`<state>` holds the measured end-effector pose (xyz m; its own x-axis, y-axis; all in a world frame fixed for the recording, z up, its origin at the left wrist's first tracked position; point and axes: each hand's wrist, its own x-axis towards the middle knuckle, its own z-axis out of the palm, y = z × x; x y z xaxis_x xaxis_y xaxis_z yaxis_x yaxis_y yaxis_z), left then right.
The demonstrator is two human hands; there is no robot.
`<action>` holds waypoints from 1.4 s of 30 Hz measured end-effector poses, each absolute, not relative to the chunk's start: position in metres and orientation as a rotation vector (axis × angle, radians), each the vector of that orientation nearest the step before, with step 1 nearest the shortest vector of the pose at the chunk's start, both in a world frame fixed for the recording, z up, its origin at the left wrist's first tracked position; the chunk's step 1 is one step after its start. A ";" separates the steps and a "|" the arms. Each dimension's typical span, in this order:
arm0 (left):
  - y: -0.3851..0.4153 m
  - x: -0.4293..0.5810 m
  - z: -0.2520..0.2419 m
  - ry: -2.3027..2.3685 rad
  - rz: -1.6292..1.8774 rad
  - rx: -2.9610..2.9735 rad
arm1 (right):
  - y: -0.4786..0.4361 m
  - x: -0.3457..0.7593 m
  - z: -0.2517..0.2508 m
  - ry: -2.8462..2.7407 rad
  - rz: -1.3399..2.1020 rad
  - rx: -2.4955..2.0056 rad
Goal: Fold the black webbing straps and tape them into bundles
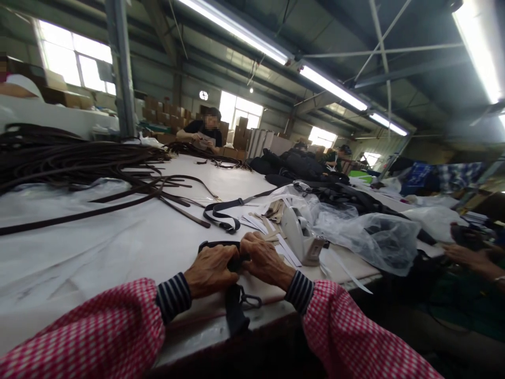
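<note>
My left hand (211,269) and my right hand (265,259) rest side by side near the front edge of the white table (118,242), both with fingers curled down onto a black strap (234,305). The strap loops on the table just beyond my knuckles and hangs down over the table's edge between my wrists, with a metal clip (251,301) on the hanging part. Both my sleeves are red-and-white checked with striped cuffs.
A white tape dispenser (300,237) and paper strips lie just right of my hands. A second black strap (221,215) lies beyond. A pile of dark brown straps (71,158) covers the left. Clear plastic bags (366,231) and dark bags sit right. Another person's hand (469,258) and seated workers are nearby.
</note>
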<state>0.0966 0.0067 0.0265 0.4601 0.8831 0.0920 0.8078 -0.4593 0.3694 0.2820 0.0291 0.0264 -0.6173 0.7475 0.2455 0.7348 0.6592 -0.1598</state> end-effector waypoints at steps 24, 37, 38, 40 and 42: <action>0.023 0.064 0.039 1.294 0.128 2.837 | 0.033 0.296 0.018 -2.445 0.478 -1.134; 0.064 0.059 0.010 1.106 0.329 2.976 | 0.026 0.307 0.020 -2.566 0.328 -1.106; 0.062 0.062 0.006 1.137 0.335 2.990 | 0.024 0.306 0.021 -2.564 0.299 -1.135; 0.056 0.066 -0.002 1.176 0.371 3.033 | 0.018 0.298 0.023 -2.520 0.218 -1.198; 0.051 0.068 -0.009 1.169 0.403 3.103 | 0.013 0.286 0.021 -2.467 0.091 -1.228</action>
<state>0.0677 0.0508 -0.0090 0.7286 0.6200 0.2912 0.6676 -0.7379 -0.0994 0.2858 0.0133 0.0208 -0.5448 0.7805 0.3068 0.7556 0.6155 -0.2241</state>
